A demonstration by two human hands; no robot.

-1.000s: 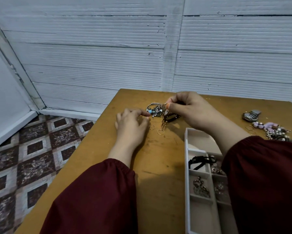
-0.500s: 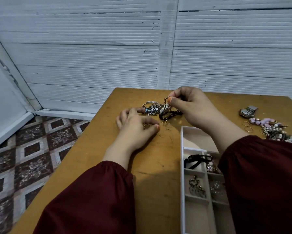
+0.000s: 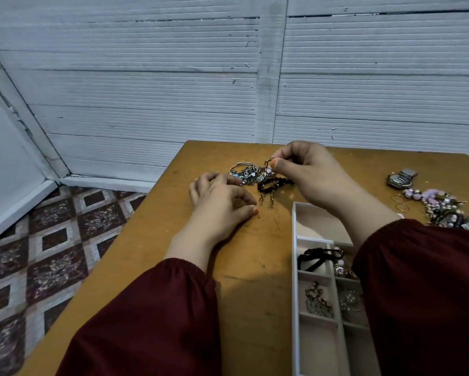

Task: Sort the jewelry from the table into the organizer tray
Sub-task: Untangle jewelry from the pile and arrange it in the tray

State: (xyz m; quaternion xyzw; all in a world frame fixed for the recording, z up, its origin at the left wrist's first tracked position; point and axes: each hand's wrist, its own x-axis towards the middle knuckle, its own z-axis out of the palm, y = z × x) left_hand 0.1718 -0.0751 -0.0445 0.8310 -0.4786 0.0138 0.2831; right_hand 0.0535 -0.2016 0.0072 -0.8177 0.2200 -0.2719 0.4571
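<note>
A tangled pile of jewelry (image 3: 247,172) lies at the far middle of the wooden table (image 3: 244,267), with a black beaded bracelet (image 3: 275,183) beside it. My right hand (image 3: 312,175) pinches a gold link chain (image 3: 267,169) at its top, and the chain's ends hang down to the table. My left hand (image 3: 219,204) rests on the table with its fingers curled, holding a small gold ring (image 3: 238,203) between thumb and forefinger. The white organizer tray (image 3: 295,240) stands at the near right, with a black band (image 3: 313,257) and metal pieces (image 3: 317,301) in its compartments.
A second heap of pink and pearl jewelry (image 3: 442,204) lies at the right edge, with thin gold hoops (image 3: 399,202) and a grey watch (image 3: 401,178) near it. The table's left edge drops to a tiled floor (image 3: 37,253). A white panelled wall stands behind the table.
My right hand has lifted the gold chain up out of the pile. My left hand has drawn back toward me and now has a small ring between thumb and forefinger.
</note>
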